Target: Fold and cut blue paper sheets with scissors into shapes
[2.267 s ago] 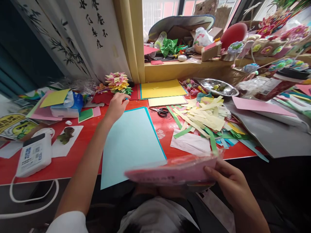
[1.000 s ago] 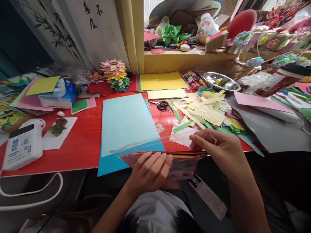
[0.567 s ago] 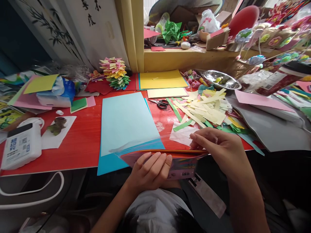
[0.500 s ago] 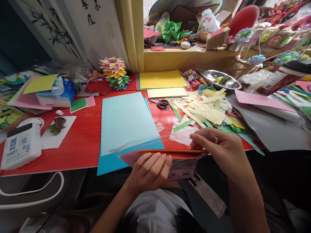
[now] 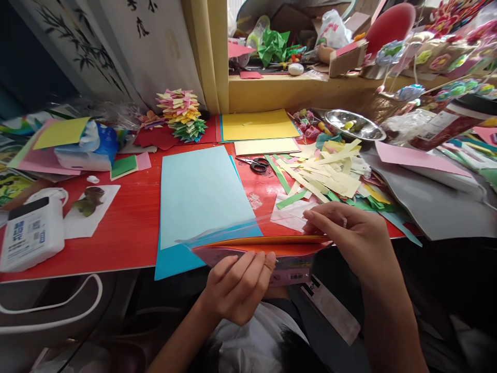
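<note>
A clear plastic bag of coloured paper [image 5: 289, 277] is held at the table's front edge, its mouth facing up. Orange sheets [image 5: 267, 247] and pink ones show inside. My left hand [image 5: 243, 285] is closed on the bag's near side, fingers over the rim. With thumb and fingers pinched, my right hand [image 5: 341, 228] grips the bag's far edge at its right end. Just beyond the bag, light blue sheets [image 5: 205, 191] lie over darker blue ones [image 5: 176, 264].
Black-handled scissors [image 5: 259, 165] lie behind the blue sheets. Paper strips [image 5: 326, 173] are heaped to the right, near a metal bowl [image 5: 354, 126]. On the left stand a white device [image 5: 33, 235] and a tissue pack [image 5: 91, 147]. A folded-paper stack [image 5: 182, 115] stands at the back.
The bag's mouth has widened, and more of the orange paper shows. My left hand has shifted slightly down on the near side; my right hand has barely moved.
</note>
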Demonstrator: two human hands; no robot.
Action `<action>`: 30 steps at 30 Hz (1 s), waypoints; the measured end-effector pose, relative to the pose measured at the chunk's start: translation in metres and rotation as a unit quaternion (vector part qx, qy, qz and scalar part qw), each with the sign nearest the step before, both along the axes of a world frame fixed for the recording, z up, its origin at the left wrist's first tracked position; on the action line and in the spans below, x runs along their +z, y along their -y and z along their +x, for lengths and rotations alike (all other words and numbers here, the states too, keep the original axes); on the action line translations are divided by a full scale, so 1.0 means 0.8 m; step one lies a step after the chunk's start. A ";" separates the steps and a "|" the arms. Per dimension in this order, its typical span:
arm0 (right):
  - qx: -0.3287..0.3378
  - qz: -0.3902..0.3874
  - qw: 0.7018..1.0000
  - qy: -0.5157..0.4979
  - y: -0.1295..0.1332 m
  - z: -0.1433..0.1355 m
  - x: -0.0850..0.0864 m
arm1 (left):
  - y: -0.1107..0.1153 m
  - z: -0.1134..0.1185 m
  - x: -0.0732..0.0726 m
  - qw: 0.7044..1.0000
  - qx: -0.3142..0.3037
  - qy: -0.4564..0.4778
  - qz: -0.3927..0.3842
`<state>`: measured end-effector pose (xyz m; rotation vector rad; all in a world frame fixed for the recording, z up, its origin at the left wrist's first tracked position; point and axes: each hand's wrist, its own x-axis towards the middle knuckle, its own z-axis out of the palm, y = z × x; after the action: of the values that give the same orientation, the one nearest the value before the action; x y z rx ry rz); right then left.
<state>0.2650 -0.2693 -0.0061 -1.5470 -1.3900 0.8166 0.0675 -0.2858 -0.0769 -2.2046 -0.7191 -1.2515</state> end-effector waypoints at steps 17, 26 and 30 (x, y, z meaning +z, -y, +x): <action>-0.005 0.007 1.000 -0.015 0.001 -0.002 -0.003 | 0.013 0.025 0.037 0.975 0.095 0.001 -0.203; 0.002 0.018 1.000 -0.016 0.003 0.000 -0.005 | 0.015 0.024 0.046 0.972 0.093 -0.006 -0.217; 0.005 0.038 0.999 -0.016 0.003 0.000 -0.007 | 0.019 0.023 0.044 0.972 0.086 0.002 -0.218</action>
<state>0.2653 -0.2718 -0.0119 -1.4649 -1.3919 0.7829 0.0863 -0.3009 -0.0415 -2.4108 -1.2577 -1.0873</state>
